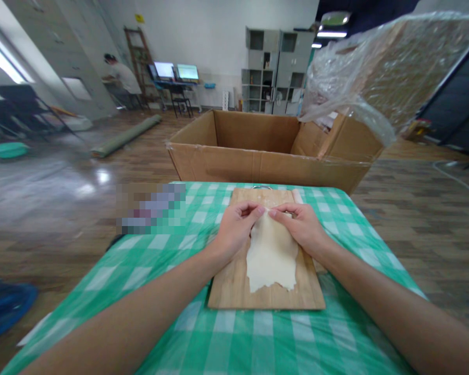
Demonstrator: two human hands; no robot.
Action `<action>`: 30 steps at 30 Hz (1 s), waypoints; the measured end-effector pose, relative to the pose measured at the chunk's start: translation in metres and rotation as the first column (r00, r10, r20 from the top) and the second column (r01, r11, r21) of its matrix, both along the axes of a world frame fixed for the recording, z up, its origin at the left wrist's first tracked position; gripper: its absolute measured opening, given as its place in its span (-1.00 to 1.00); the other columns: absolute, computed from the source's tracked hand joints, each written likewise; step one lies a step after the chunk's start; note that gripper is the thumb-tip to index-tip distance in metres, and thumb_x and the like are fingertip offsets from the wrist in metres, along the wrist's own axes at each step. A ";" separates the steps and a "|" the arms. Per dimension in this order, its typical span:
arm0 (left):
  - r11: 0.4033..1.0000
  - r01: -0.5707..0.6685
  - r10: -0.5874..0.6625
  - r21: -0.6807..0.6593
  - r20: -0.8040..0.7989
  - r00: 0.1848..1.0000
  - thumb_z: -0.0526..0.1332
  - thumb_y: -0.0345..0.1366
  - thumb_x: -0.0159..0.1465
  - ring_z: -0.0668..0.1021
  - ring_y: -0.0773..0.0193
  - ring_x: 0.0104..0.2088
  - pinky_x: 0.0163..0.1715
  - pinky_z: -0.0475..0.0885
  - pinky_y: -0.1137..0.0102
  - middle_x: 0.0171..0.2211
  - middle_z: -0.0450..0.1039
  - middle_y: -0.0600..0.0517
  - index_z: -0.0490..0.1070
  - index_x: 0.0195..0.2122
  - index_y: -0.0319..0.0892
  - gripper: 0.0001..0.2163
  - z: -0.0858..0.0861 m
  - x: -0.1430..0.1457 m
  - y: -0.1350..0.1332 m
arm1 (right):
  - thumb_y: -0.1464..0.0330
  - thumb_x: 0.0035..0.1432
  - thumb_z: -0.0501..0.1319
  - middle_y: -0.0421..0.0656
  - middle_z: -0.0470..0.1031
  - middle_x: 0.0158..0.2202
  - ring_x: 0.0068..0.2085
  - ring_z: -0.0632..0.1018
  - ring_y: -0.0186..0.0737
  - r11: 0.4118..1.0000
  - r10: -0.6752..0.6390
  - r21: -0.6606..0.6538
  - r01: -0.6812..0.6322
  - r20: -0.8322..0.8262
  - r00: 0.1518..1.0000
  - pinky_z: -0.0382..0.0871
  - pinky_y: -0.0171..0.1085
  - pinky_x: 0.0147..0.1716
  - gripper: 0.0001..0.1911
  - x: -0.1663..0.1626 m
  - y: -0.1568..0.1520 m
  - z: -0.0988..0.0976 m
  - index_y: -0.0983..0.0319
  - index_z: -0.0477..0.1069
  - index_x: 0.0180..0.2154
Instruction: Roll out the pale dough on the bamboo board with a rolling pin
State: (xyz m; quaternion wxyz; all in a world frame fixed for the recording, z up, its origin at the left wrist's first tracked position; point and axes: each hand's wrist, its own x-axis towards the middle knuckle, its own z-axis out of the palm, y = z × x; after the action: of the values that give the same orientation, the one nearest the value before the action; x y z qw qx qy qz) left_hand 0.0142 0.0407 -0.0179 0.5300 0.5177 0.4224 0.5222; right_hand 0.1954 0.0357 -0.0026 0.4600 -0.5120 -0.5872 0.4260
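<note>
Pinches the far end of the dough (273, 255) with left hand (236, 226) and right hand (305, 228), between thumb and fingers. Lies on the wooden board (230, 289) — runs lengthwise from this grip toward the board's near edge, about equally close to either hand.

pale dough sheet (272, 255) with far edge hidden by fingertips (260, 210), unreadable pixelated patch (153, 208), blue object (8, 307) cut off at left
</note>
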 end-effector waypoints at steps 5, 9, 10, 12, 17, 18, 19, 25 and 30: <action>0.992 0.098 -0.084 -0.078 0.165 0.983 0.45 -0.04 0.17 0.49 0.34 -0.51 -0.52 0.31 0.46 -0.47 0.53 0.03 0.60 -0.26 -0.21 -0.68 0.003 0.000 0.001 | 0.01 -0.04 0.47 -0.14 0.64 -0.37 -0.41 0.51 -0.20 0.999 -0.029 -0.040 0.026 -0.089 0.996 0.34 -0.26 -0.45 -0.59 0.000 0.000 -0.003 0.21 0.66 -0.30; 0.992 0.094 -0.082 -0.082 0.142 0.986 0.50 -0.10 0.12 0.52 0.32 -0.48 -0.51 0.34 0.46 -0.38 0.61 -0.03 0.62 -0.21 -0.23 -0.67 0.003 0.000 -0.002 | 0.01 -0.05 0.48 -0.12 0.64 -0.34 -0.39 0.52 -0.21 0.998 -0.036 -0.063 0.028 -0.120 0.992 0.35 -0.26 -0.43 -0.57 0.000 -0.001 -0.002 0.22 0.65 -0.29; 0.994 0.075 -0.063 -0.083 0.135 0.989 0.49 -0.10 0.13 0.52 0.32 -0.49 -0.52 0.33 0.46 -0.38 0.61 -0.03 0.63 -0.21 -0.23 -0.67 0.003 0.000 -0.003 | 0.01 -0.05 0.48 -0.12 0.64 -0.34 -0.39 0.51 -0.21 0.997 -0.041 -0.065 0.033 -0.118 0.992 0.34 -0.27 -0.43 -0.57 0.000 -0.001 -0.002 0.22 0.65 -0.29; 0.994 0.051 -0.037 -0.094 0.138 0.990 0.48 -0.10 0.14 0.51 0.32 -0.49 -0.54 0.32 0.46 -0.39 0.61 -0.04 0.63 -0.19 -0.24 -0.67 0.003 0.000 -0.004 | 0.00 -0.05 0.48 -0.12 0.64 -0.34 -0.39 0.51 -0.21 0.997 -0.049 -0.066 0.042 -0.120 0.992 0.34 -0.27 -0.43 -0.56 0.001 0.000 -0.002 0.22 0.66 -0.28; 0.989 0.085 -0.057 -0.121 0.220 0.974 0.47 -0.07 0.15 0.55 0.30 -0.46 -0.47 0.40 0.46 -0.44 0.58 -0.01 0.59 -0.30 -0.24 -0.69 0.006 0.001 -0.003 | 0.02 -0.06 0.50 -0.12 0.65 -0.32 -0.38 0.52 -0.21 0.997 -0.052 -0.060 0.045 -0.130 0.990 0.34 -0.27 -0.41 -0.57 0.001 0.001 -0.004 0.21 0.66 -0.28; 0.988 0.097 -0.066 -0.123 0.230 0.971 0.47 -0.06 0.16 0.56 0.31 -0.46 -0.46 0.41 0.46 -0.44 0.57 0.00 0.58 -0.32 -0.23 -0.69 0.007 0.001 -0.003 | 0.02 -0.06 0.50 -0.12 0.65 -0.31 -0.37 0.52 -0.21 0.998 -0.051 -0.055 0.044 -0.132 0.990 0.35 -0.26 -0.40 -0.57 0.001 0.001 -0.004 0.21 0.66 -0.29; 0.986 0.108 -0.077 -0.124 0.230 0.970 0.47 -0.05 0.15 0.56 0.31 -0.46 -0.46 0.42 0.46 -0.44 0.58 0.00 0.58 -0.33 -0.23 -0.69 0.007 0.001 -0.003 | 0.02 -0.05 0.50 -0.12 0.66 -0.31 -0.37 0.53 -0.20 0.998 -0.049 -0.051 0.042 -0.136 0.990 0.36 -0.26 -0.40 -0.58 0.002 0.001 -0.005 0.21 0.66 -0.28; 0.989 0.099 -0.079 -0.108 0.183 0.980 0.51 -0.06 0.10 0.59 0.28 -0.43 -0.44 0.44 0.43 -0.31 0.66 -0.06 0.63 -0.19 -0.23 -0.63 0.003 0.001 -0.004 | 0.01 -0.05 0.50 -0.10 0.68 -0.28 -0.35 0.58 -0.14 0.997 -0.035 -0.067 0.024 -0.179 0.983 0.43 -0.21 -0.36 -0.57 0.002 0.002 -0.006 0.20 0.67 -0.26; 0.976 0.188 -0.170 -0.107 0.157 0.973 0.48 -0.03 0.14 0.63 0.22 -0.39 -0.39 0.50 0.38 -0.28 0.66 -0.08 0.61 -0.14 -0.21 -0.61 0.008 0.001 -0.007 | 0.03 -0.06 0.51 -0.11 0.68 -0.29 -0.34 0.57 -0.18 0.998 -0.026 -0.056 0.016 -0.193 0.981 0.41 -0.23 -0.33 -0.59 0.002 0.002 -0.004 0.20 0.68 -0.29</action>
State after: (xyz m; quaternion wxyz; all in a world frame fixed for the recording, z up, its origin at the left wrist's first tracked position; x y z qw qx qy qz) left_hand 0.0152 0.0338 -0.0094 0.6350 0.4806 0.3646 0.4826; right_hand 0.1970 0.0376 -0.0063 0.5052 -0.4867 -0.5225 0.4847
